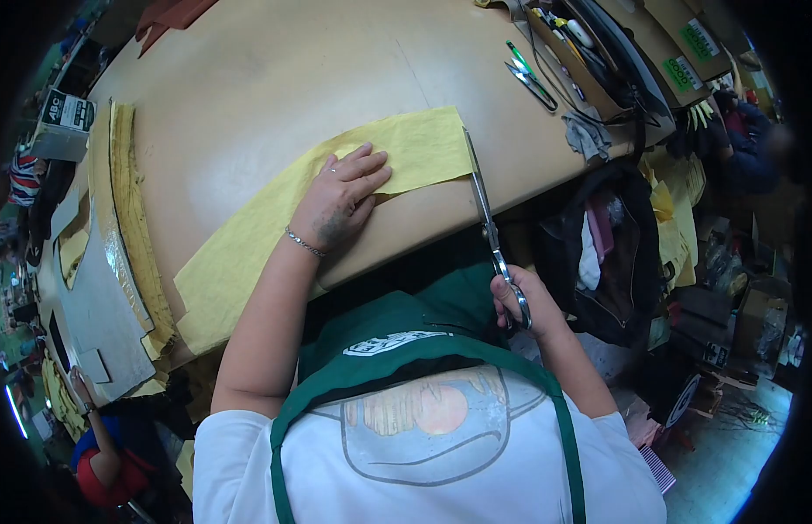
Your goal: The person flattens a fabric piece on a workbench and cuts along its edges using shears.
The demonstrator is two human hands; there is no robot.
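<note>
A long piece of yellow cloth [406, 144] lies across the table near its front edge, its right end cut straight. My left hand [345, 192] rests flat on it, fingers slightly apart, a ring and a bracelet on that arm. In my right hand [522, 301] is a pair of large metal scissors [485, 214], with my fingers through the handles. The blades point away from me along the right end of the cloth, touching or just beside it, and look nearly closed.
The table [275, 87] holds a stack of yellow sheets [131, 201] under a grey template at left. Small snips [533, 83], a grey rag [587, 135] and a tool box [572, 52] sit at right. An open black bag [611, 253] hangs beside the table. Another person's arm [100, 432] shows lower left.
</note>
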